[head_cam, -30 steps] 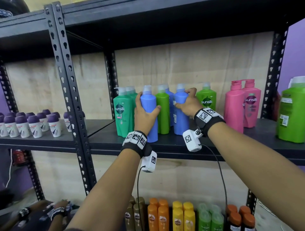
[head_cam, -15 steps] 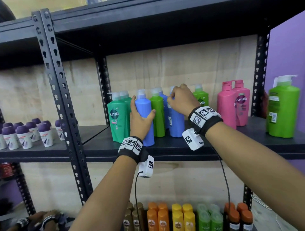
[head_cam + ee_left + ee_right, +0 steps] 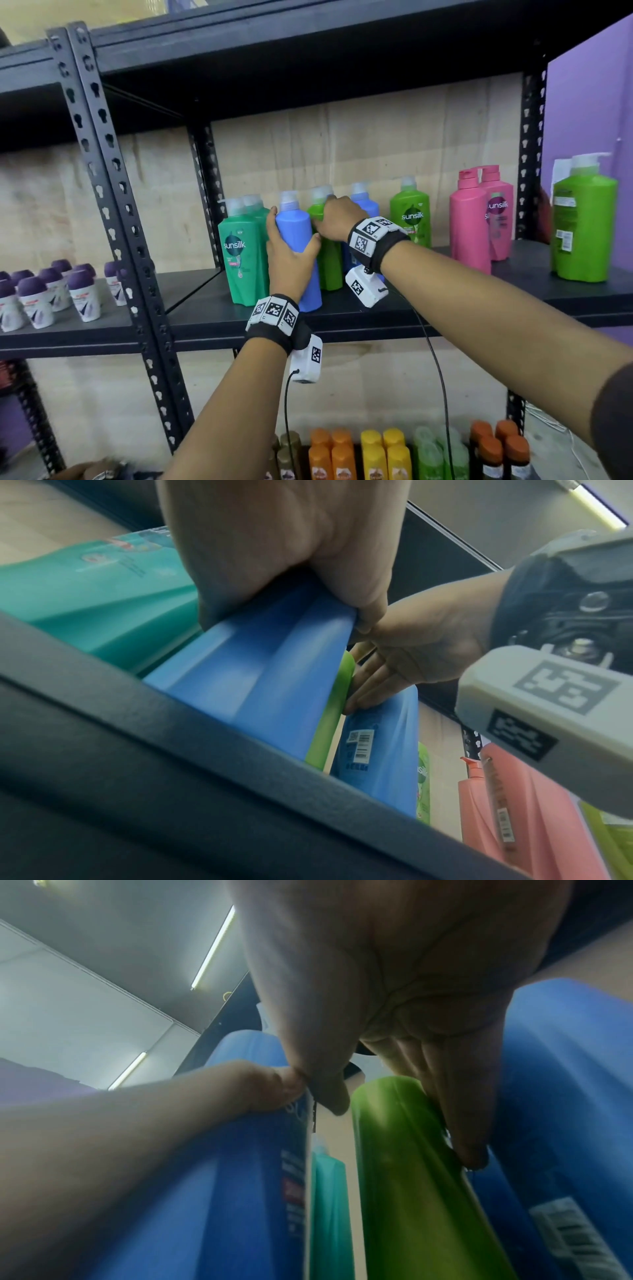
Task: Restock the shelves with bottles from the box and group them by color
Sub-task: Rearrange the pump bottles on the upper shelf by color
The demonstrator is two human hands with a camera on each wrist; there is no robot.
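Gripping an upright blue bottle (image 3: 295,226) with the left hand (image 3: 289,265) on the shelf (image 3: 445,310), beside a teal Sunsilk bottle (image 3: 239,255); clasping, apparently, the neighbouring lime-green bottle (image 3: 330,269) between thumb and fingers of the right hand (image 3: 337,219).

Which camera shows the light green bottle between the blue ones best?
The right wrist view: the light green bottle fills the middle, with the right hand gripping it. In the head view that hand hides its top. The left wrist view shows only a thin edge behind the front blue bottle.

Bright ceiling tubes (image 3: 213,947), wrist cams blurry, edges warped
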